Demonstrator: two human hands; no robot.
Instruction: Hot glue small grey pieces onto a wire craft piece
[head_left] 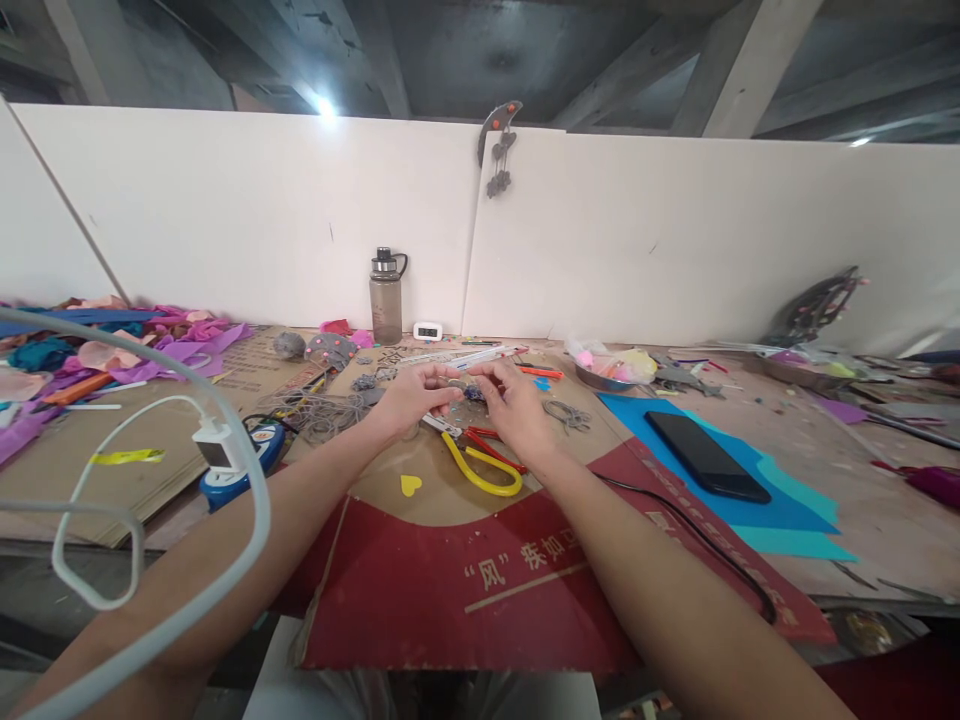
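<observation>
Above the middle of a red and brown cardboard sheet [420,600], my left hand [418,398] and my right hand [517,405] face each other, fingertips pinched. What they hold is too small to name; a little dark, bluish-grey bunch [474,393] shows between or just below them. Yellow-handled scissors [491,482] lie under my right hand, beside a red-handled tool [495,437]. A yellow paper heart [410,486] rests nearer to me. Loose grey cord [326,418] spreads left of my left hand, and a small grey cord bundle [568,416] lies right of my right hand.
A white cable [259,500] loops across the left foreground near a blue tape measure [266,450]. At right, a black phone [705,455] rests on blue sheets [787,510]. A bottle [386,305] and small white clock [427,331] stand by the white partition [247,220].
</observation>
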